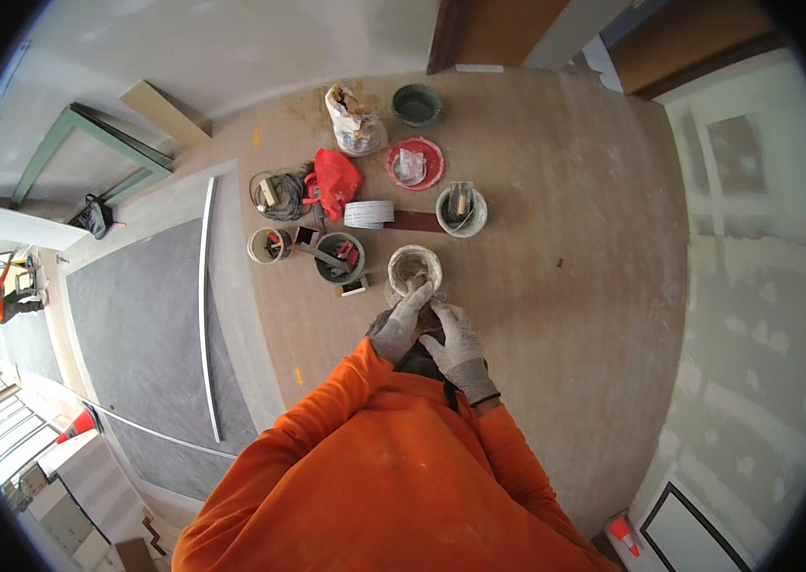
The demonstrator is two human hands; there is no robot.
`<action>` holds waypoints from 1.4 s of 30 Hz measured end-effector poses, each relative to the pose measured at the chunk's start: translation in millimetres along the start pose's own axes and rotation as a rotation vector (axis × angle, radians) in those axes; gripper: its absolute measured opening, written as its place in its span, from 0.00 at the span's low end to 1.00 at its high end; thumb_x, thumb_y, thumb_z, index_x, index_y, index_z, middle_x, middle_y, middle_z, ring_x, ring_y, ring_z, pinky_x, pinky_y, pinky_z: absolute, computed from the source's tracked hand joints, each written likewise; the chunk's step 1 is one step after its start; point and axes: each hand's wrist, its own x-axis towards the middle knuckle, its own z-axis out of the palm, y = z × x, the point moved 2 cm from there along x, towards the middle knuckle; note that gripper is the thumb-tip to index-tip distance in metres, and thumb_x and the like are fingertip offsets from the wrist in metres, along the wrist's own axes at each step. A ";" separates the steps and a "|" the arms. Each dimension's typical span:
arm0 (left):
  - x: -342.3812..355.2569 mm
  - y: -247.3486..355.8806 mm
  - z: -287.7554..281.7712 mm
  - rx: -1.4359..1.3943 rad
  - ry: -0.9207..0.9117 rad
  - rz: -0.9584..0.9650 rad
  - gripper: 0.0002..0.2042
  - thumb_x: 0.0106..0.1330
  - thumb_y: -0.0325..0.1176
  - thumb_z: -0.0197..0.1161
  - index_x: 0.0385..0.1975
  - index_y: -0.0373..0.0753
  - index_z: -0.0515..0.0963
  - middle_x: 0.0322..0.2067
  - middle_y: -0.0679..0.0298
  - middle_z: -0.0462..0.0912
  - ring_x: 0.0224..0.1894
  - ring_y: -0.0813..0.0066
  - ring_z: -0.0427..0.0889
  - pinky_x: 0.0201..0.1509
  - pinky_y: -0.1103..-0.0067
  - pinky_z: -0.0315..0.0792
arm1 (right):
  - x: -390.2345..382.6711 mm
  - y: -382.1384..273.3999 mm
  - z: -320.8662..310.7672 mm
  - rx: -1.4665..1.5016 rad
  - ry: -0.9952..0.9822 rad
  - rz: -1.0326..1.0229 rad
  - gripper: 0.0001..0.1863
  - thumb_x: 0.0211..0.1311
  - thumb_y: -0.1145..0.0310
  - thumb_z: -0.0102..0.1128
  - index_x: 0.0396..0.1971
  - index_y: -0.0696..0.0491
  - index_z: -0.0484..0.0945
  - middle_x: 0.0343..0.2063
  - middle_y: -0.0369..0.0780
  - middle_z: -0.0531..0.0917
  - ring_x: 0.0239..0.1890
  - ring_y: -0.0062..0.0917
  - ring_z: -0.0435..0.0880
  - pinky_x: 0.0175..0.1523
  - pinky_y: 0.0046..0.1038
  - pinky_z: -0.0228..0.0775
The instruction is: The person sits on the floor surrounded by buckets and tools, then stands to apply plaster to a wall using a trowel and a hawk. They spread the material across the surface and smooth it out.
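Overall, placements are taken from one landmark, the crusted white bucket (413, 251), which stands on the floor just beyond my hands. Entries run largest to smallest.

Floor (565, 381): pale brown, scuffed, all around the bucket. Dark grey sheet (136, 334): flat, well to the bucket's left. White strip (203, 296): long and narrow, left of the bucket, along the sheet's near side.

White sack (357, 129): open-topped, stained, well beyond the bucket and somewhat left. Second white bucket (479, 215): near the landmark, beyond and right, a tool laid across its mouth. Dark green basin (417, 116): farthest beyond the bucket. Green bucket (330, 275): just left, filled with tools. Red lid (435, 154): directly beyond, carrying a clear bag (410, 167). Red bag (336, 179): crumpled, beyond and left. White roll (362, 214): nearer, same direction.

Left hand (401, 329), grey-gloved: reaching toward the bucket's near edge; whether it touches or grips anything, I cannot tell. Right hand (460, 345), likewise gloved: close beside the left, nearer my body, fingers bent; its grip, if any, I cannot tell either.
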 end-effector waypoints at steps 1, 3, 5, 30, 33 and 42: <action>7.4 1.9 -4.6 -0.004 0.021 -0.021 0.20 0.79 0.49 0.55 0.63 0.46 0.70 0.47 0.65 0.81 0.47 0.71 0.83 0.53 0.70 0.78 | 5.2 2.4 -0.7 0.050 -0.027 -0.008 0.33 0.60 0.66 0.71 0.65 0.55 0.71 0.57 0.48 0.78 0.61 0.43 0.77 0.66 0.40 0.69; 26.1 -1.6 -24.0 -0.013 0.073 -0.060 0.19 0.80 0.51 0.51 0.58 0.45 0.73 0.47 0.64 0.83 0.44 0.71 0.84 0.52 0.69 0.80 | 13.7 10.7 -1.5 0.159 -0.091 -0.024 0.34 0.59 0.66 0.71 0.66 0.53 0.71 0.59 0.48 0.77 0.64 0.45 0.74 0.69 0.41 0.66; 36.7 -1.0 -34.4 0.026 0.111 -0.080 0.21 0.79 0.53 0.51 0.56 0.43 0.75 0.44 0.64 0.84 0.42 0.70 0.84 0.51 0.69 0.79 | 22.7 11.3 -5.7 0.228 -0.174 -0.003 0.32 0.60 0.68 0.70 0.65 0.53 0.72 0.59 0.48 0.78 0.64 0.45 0.75 0.69 0.41 0.66; 333.8 -168.8 -312.2 -0.429 0.348 0.500 0.25 0.78 0.59 0.50 0.55 0.40 0.74 0.35 0.65 0.80 0.40 0.73 0.80 0.50 0.74 0.80 | 225.4 359.6 243.4 0.067 -0.646 -0.334 0.19 0.62 0.69 0.70 0.52 0.52 0.79 0.45 0.43 0.79 0.50 0.39 0.81 0.53 0.40 0.75; 358.6 -133.9 -338.5 -0.393 0.405 0.473 0.24 0.79 0.58 0.50 0.56 0.42 0.72 0.29 0.72 0.77 0.33 0.82 0.77 0.47 0.77 0.80 | 267.4 374.4 291.0 -0.043 -0.608 -0.421 0.24 0.60 0.66 0.72 0.57 0.49 0.78 0.44 0.42 0.79 0.49 0.38 0.82 0.52 0.40 0.75; 437.4 -75.3 -504.1 -0.081 0.362 0.599 0.31 0.80 0.61 0.40 0.66 0.39 0.66 0.59 0.56 0.77 0.59 0.59 0.81 0.67 0.60 0.75 | 392.2 430.1 429.4 -0.278 -0.402 -0.988 0.27 0.60 0.60 0.72 0.60 0.48 0.80 0.46 0.36 0.80 0.49 0.33 0.83 0.53 0.36 0.77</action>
